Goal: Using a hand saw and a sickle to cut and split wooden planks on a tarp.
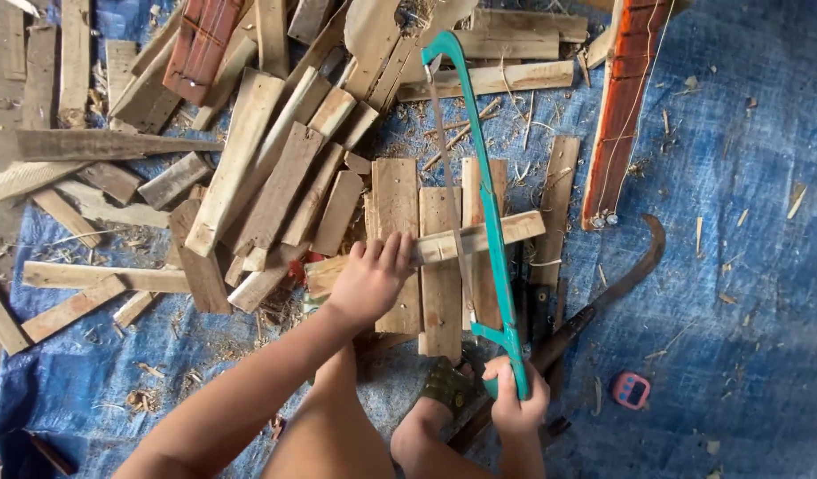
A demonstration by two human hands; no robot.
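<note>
Wood strip point(444, 244) lies across short planks point(439, 266), left hand point(368, 279) pressing it flat. Right hand point(515, 404) fisted on teal hacksaw point(488, 204) handle; blade on strip, strip not severed, cut depth unclear.

My left hand point(370, 279) is out ahead, arm nearly straight, palm down, fingers point(386, 251) curled over and pressing flat. My right hand point(515, 399) sits close to my body, wrist low, fingers wrapped tight in a full fist grip. Bare knees between both arms.
</note>
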